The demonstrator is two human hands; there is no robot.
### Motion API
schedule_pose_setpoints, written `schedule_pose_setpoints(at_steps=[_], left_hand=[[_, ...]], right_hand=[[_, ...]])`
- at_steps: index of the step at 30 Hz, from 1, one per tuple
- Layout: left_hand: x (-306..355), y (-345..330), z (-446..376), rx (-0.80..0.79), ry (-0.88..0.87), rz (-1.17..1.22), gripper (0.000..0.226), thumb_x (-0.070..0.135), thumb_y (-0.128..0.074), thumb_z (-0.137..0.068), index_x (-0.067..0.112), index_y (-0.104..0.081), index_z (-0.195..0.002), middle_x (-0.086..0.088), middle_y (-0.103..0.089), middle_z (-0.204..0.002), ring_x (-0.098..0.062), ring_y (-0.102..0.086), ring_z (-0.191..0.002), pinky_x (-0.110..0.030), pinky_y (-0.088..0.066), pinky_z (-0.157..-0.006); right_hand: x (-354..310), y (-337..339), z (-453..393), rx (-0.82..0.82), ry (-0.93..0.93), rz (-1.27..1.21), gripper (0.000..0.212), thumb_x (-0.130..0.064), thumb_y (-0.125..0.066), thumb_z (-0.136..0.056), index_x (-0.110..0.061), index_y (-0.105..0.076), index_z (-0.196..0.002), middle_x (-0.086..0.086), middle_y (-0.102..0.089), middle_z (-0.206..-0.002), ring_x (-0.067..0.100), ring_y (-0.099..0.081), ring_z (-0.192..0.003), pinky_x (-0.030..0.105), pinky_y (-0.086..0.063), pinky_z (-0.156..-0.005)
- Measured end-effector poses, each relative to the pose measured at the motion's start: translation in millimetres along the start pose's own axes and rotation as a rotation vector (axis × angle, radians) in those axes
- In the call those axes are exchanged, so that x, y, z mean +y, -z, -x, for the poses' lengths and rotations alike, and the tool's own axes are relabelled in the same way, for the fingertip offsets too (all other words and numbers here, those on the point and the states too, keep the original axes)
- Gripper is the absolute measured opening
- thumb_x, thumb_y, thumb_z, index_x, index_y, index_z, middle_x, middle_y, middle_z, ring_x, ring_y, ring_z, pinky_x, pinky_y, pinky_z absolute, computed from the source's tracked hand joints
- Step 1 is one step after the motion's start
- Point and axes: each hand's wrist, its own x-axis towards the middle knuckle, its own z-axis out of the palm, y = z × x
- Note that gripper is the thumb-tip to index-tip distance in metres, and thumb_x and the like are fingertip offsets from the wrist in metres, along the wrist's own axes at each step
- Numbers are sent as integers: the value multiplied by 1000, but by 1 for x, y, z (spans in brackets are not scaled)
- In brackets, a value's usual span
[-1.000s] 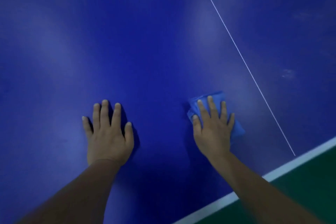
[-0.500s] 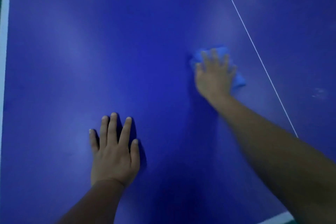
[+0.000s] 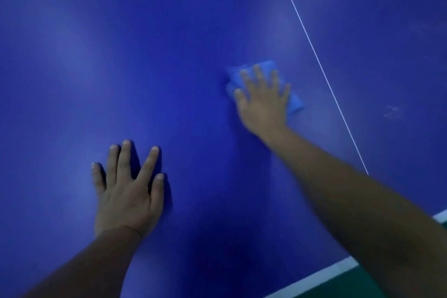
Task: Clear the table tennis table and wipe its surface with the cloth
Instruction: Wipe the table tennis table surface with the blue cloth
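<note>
The blue table tennis table [image 3: 121,55] fills the view. A folded light-blue cloth [image 3: 294,101] lies on it right of centre, mostly covered by my right hand [image 3: 262,101], which presses it flat with spread, straight fingers. My left hand [image 3: 127,191] rests palm-down on the bare surface at lower left, fingers spread. Both forearms reach in from the bottom edge.
A thin white centre line [image 3: 319,65] runs diagonally just right of the cloth. The table's white edge stripe [image 3: 321,276] crosses the lower right corner, with green floor [image 3: 350,285] beyond it. Faint pale smudges [image 3: 391,111] mark the surface right of the line.
My right hand pushed the cloth far away from me, then drew it partway back towards me. My left hand stayed planted on the table.
</note>
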Motion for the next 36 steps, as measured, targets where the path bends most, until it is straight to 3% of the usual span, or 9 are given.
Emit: schedule_pose_setpoints(at_steps=[4, 8, 10, 16, 21, 25, 28, 32, 36], left_hand=[[-2, 0, 0, -5, -3, 19, 59, 50, -26, -96, 30, -41, -150, -18, -22, -160, -33, -6, -152, -59, -1, -120], [0, 1, 1, -5, 1, 18, 61, 51, -26, -95, 30, -42, -149, -19, -22, -160, -35, -7, -151, -59, 0, -119], [0, 1, 1, -9, -6, 19, 60, 51, -27, -95, 31, -41, -149, -20, -21, -160, -35, -6, -151, -59, 0, -119], [-2, 1, 1, -4, -10, 7, 60, 53, -26, -95, 33, -41, -150, -20, -20, -160, -35, -5, -151, -60, 0, -119], [-1, 1, 1, -13, -17, 10, 61, 53, -25, -95, 33, -39, -151, -20, -18, -161, -34, -3, -151, -61, 0, -119], [0, 3, 2, -30, -17, 10, 61, 54, -25, -96, 33, -38, -152, -20, -16, -162, -34, -1, -152, -61, 2, -119], [1, 2, 1, -36, -15, 7, 61, 53, -24, -96, 33, -35, -153, -20, -14, -162, -33, 1, -152, -60, 4, -119], [2, 3, 2, -19, -19, -10, 61, 51, -24, -96, 31, -34, -153, -22, -15, -162, -37, -2, -151, -62, 2, -118], [6, 4, 5, -20, -29, -56, 63, 51, -19, -96, 29, -31, -155, -23, -16, -161, -39, -5, -150, -63, -3, -117]], right_hand=[[62, 9, 45, 16, -238, -72, 58, -56, -28, -100, -36, -29, -154, -7, -19, -165, 33, -13, -152, 67, -11, -116], [46, 4, 160, 4, 224, 12, 55, -55, -36, -99, -33, -43, -149, -1, -34, -160, 37, -23, -149, 67, -17, -115], [63, 7, 148, -27, 342, 9, 54, -56, -37, -98, -34, -46, -146, -3, -36, -159, 36, -25, -149, 67, -20, -114], [60, 10, 44, -29, -298, -108, 58, -57, -32, -99, -40, -25, -155, -10, -14, -166, 32, -6, -153, 66, -6, -117], [13, 9, 160, -24, 374, -36, 54, -54, -36, -100, -34, -41, -150, -2, -28, -163, 37, -16, -151, 68, -14, -115], [90, 22, 239, -111, 657, -12, 51, -54, -42, -99, -35, -47, -147, 1, -34, -160, 38, -22, -150, 69, -19, -113], [148, 21, 209, -91, 224, 49, 58, -61, -25, -99, -34, -37, -149, -1, -33, -160, 36, -24, -148, 69, -27, -109], [124, 23, 186, -69, -386, -80, 67, -63, -21, -93, -37, -29, -154, -7, -20, -165, 33, -11, -152, 66, -10, -117], [39, 12, 254, -65, -15, -6, 58, -57, -30, -99, -34, -37, -152, -2, -28, -163, 37, -17, -151, 67, -12, -117]])
